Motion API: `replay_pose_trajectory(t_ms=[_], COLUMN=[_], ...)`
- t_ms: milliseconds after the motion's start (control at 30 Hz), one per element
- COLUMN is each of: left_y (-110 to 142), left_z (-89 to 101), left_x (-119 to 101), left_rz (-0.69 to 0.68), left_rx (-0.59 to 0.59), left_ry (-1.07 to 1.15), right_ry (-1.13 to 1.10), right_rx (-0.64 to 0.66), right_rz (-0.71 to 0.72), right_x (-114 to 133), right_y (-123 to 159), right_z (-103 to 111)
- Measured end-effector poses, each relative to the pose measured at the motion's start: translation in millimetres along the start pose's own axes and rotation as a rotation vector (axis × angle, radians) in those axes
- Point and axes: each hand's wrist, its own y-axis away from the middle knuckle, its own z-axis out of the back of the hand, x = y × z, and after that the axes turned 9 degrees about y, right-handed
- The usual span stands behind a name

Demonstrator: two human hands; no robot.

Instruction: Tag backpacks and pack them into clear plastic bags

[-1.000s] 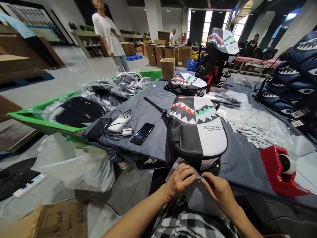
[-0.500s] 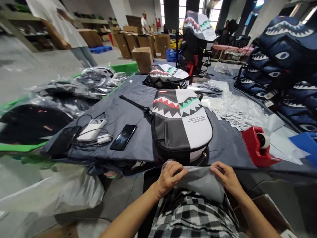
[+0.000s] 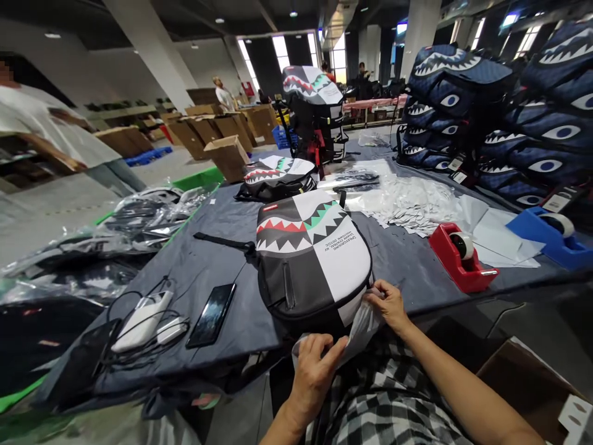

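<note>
A black and white backpack (image 3: 301, 259) lies on the cloth-covered table, its shark-mouth print facing up. At its near edge, both hands hold a thin, whitish, translucent sheet (image 3: 361, 327); whether it is plastic or paper I cannot tell. My left hand (image 3: 315, 371) pinches one end, just in front of the bag. Higher up, my right hand (image 3: 388, 306) grips the other end with closed fingers, close against the bag's near right corner. Between the hands the sheet hangs slanted and creased, covering part of the bag's bottom edge.
Left of the backpack lie a phone (image 3: 212, 315) and a white charger with cables (image 3: 141, 321). A red tape dispenser (image 3: 461, 256) and a blue one (image 3: 551, 235) stand right, near loose white sheets (image 3: 495, 232). Blue shark backpacks (image 3: 449, 105) are stacked behind. A person (image 3: 60, 123) is at far left.
My right hand has moved forward to the backpack's near right corner, carrying its end of the sheet. The sheet, earlier stretched level over my lap, now slants and bunches. The view has tilted up.
</note>
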Motion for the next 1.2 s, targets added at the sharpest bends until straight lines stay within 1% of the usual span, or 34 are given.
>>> replay_pose_trajectory(t_ms=[67,133,200,267,333,400,467,500,533,567,600,633,667,700,767,800,833,867,967,1033,1133,1200], left_y=[0.8,1.6,2.3,2.7,2.8,2.6,2.2,2.0,2.1,2.3,2.7,3.4,4.3,5.2,6.7,7.1,7.1,6.8,5.0,4.4,5.8,7.3], left_z=[0.3,0.3,-0.3,-1.4,-2.8,-4.4,-6.0,-6.8,-7.4,-7.9,-8.3,-8.5,-8.5,-8.3,-7.0,-6.0,-4.8,-3.5,-0.2,0.5,0.0,-0.1], left_x=[-0.7,-1.0,-1.5,-2.1,-2.8,-3.5,-4.1,-4.3,-4.3,-4.2,-3.9,-3.5,-3.0,-2.3,-1.2,-0.8,-0.6,-0.6,-1.6,-2.2,-2.2,-2.1], left_rz=[0.016,0.035,0.055,0.073,0.088,0.092,0.085,0.08,0.076,0.074,0.075,0.075,0.075,0.074,0.072,0.067,0.056,0.041,-0.009,-0.017,0.0,0.023], left_rx=[-0.004,-0.005,-0.007,-0.01,-0.021,-0.036,-0.065,-0.078,-0.087,-0.091,-0.089,-0.082,-0.075,-0.072,-0.061,-0.048,-0.028,-0.002,0.09,0.13,0.14,0.157], left_ry=[-0.014,-0.021,-0.024,-0.025,-0.022,-0.019,-0.016,-0.016,-0.016,-0.018,-0.018,-0.018,-0.018,-0.017,-0.026,-0.035,-0.047,-0.058,-0.09,-0.105,-0.111,-0.111], right_ry=[0.108,0.234,0.319,0.334,0.329,0.373,0.468,0.507,0.527,0.519,0.482,0.421,0.343,0.258,0.086,0.016,-0.04,-0.08,-0.122,-0.121,-0.089,-0.027], right_rx=[-0.139,-0.284,-0.361,-0.331,-0.244,-0.19,-0.208,-0.247,-0.289,-0.321,-0.334,-0.314,-0.255,-0.165,0.02,0.084,0.113,0.109,0.021,-0.017,-0.084,-0.167], right_rz=[0.096,0.191,0.287,0.42,0.548,0.652,0.71,0.701,0.645,0.541,0.407,0.265,0.137,0.035,-0.082,-0.103,-0.105,-0.091,0.018,0.085,0.111,0.131], right_x=[-1.0,-0.8,0.8,4.4,9.5,14.5,16.6,15.9,13.9,10.8,6.7,2.2,-2.4,-6.5,-11.6,-12.1,-11.3,-9.3,-1.0,2.5,1.3,-1.9], right_y=[3.3,9.4,20.5,37.2,57.2,75.6,86.8,88.5,87.1,83.0,76.4,67.9,58.3,48.4,30.9,24.2,19.1,15.4,8.7,5.0,-0.4,-2.0], right_z=[-2.9,0.1,6.7,13.2,17.3,19.8,22.9,25.0,27.4,29.7,31.6,32.8,33.3,32.9,30.1,28.2,26.4,24.7,19.0,12.5,-0.3,-5.7])
